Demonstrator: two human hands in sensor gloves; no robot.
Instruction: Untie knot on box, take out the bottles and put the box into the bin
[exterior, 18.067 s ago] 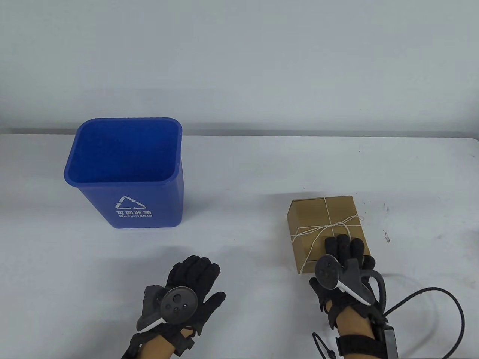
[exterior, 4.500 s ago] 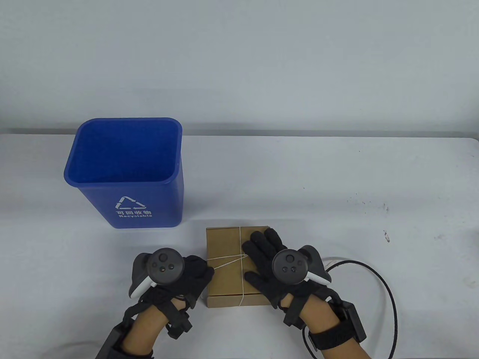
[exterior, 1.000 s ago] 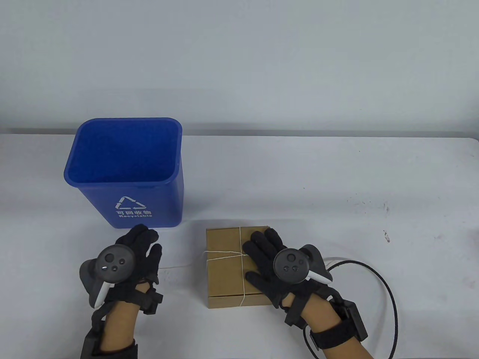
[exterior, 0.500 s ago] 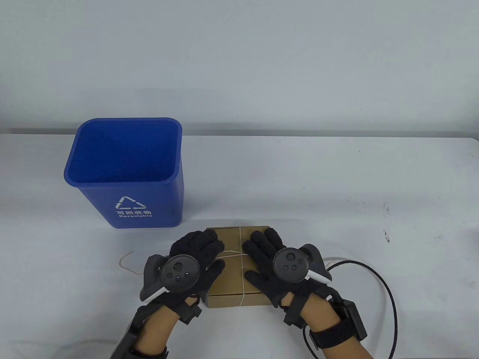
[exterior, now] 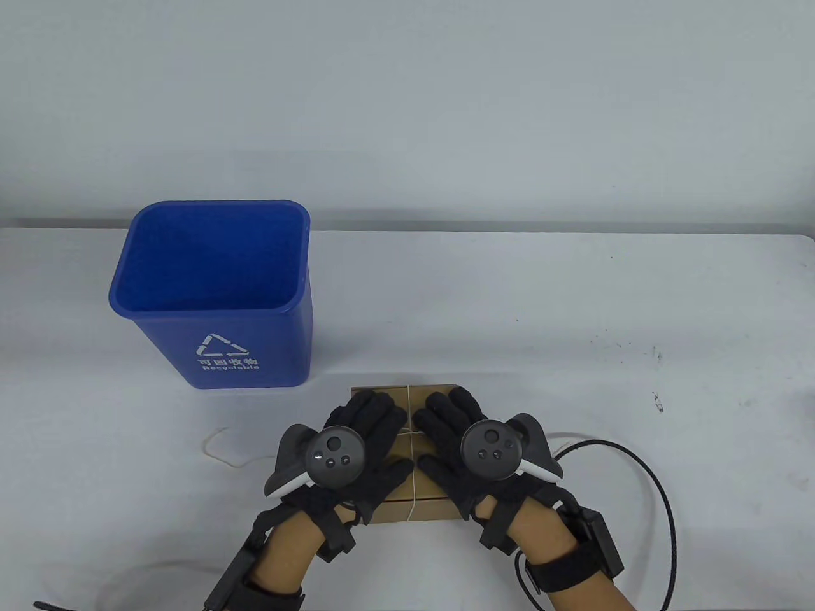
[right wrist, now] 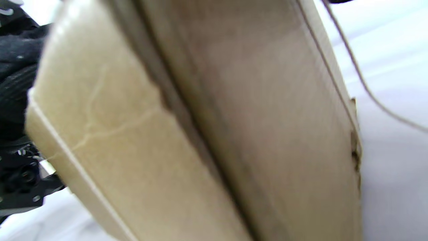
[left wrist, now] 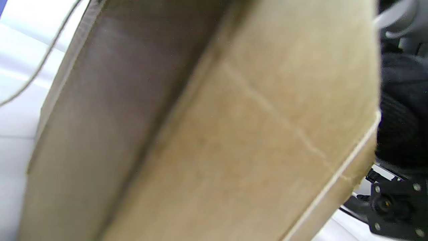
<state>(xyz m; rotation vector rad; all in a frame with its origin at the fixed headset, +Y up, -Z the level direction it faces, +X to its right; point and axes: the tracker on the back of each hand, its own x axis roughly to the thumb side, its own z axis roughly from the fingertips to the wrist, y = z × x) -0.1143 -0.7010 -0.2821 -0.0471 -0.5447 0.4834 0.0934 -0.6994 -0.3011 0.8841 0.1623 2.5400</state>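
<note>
A brown cardboard box (exterior: 430, 511) lies flat near the table's front edge, with thin string (exterior: 408, 398) still running over its lid. My left hand (exterior: 366, 423) lies flat on the lid's left half and my right hand (exterior: 449, 420) on the right half, fingers straight. A loose string end (exterior: 219, 449) curls on the table left of the box. The blue recycling bin (exterior: 210, 293) stands open at the back left. The left wrist view is filled by the box (left wrist: 234, 134), and so is the right wrist view (right wrist: 234, 117). No bottles are visible.
A black cable (exterior: 662, 484) loops on the table right of my right wrist. Dark specks mark the white table (exterior: 573, 286) at the right. The table's far edge meets a plain wall.
My left hand pulled the string out to the left a second ago, then came back right onto the lid. The loose end now lies on the table. Right hand and box have not moved.
</note>
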